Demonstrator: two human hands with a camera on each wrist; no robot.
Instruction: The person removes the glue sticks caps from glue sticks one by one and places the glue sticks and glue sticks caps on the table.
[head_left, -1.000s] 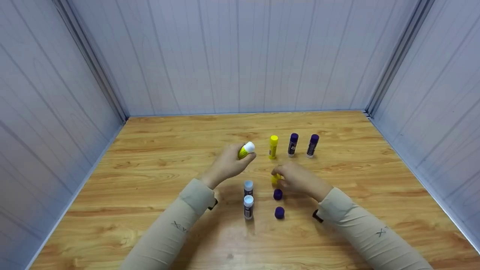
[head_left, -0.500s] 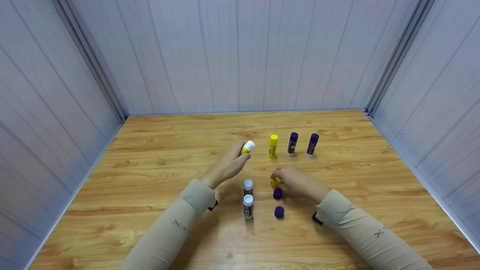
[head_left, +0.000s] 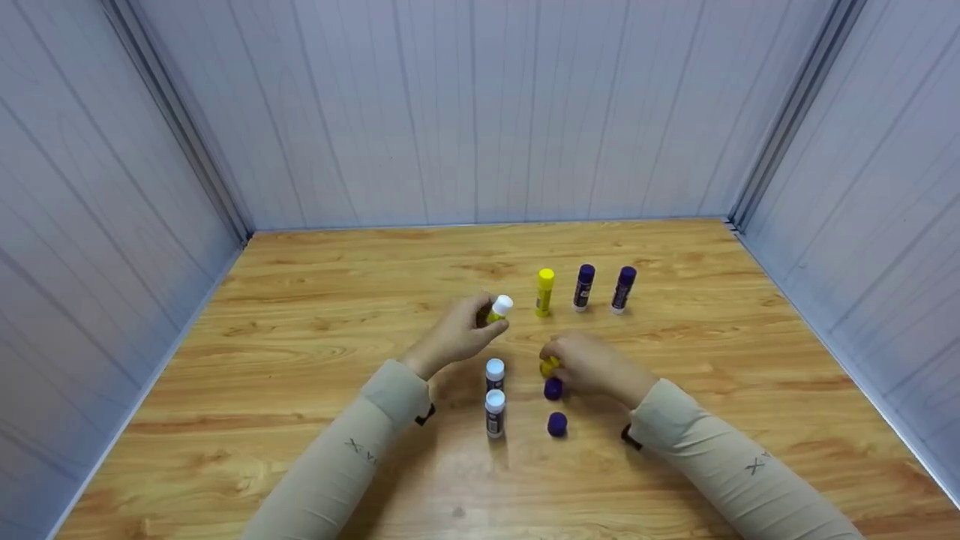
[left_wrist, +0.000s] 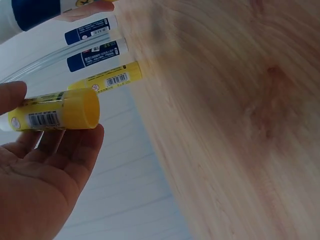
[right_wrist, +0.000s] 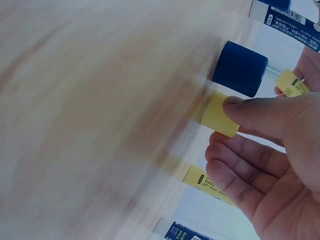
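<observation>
My left hand [head_left: 456, 335] holds a yellow glue stick [left_wrist: 55, 112] between thumb and fingers, its white end up and tilted in the head view. Above the table, the stick's yellow end faces the left wrist camera. My right hand [head_left: 600, 364] pinches a small yellow cap [right_wrist: 219, 115] with the thumb and fingers, down at the tabletop. Close beside that cap stands a dark purple cap [head_left: 553, 389], which looks blue in the right wrist view. Another purple cap [head_left: 557, 424] stands nearer to me. Two purple glue sticks with white tops [head_left: 495, 412] stand uncapped between my forearms.
Behind my hands, a capped yellow glue stick [head_left: 544, 292] and two capped purple glue sticks [head_left: 584, 288] stand upright in a row. The wooden table [head_left: 315, 300] is enclosed by pale panel walls [head_left: 420, 112] at the back and both sides.
My right hand has brought the yellow cap slightly towards me, close to the purple cap. In my left hand the yellow glue stick has tipped a little more upright.
</observation>
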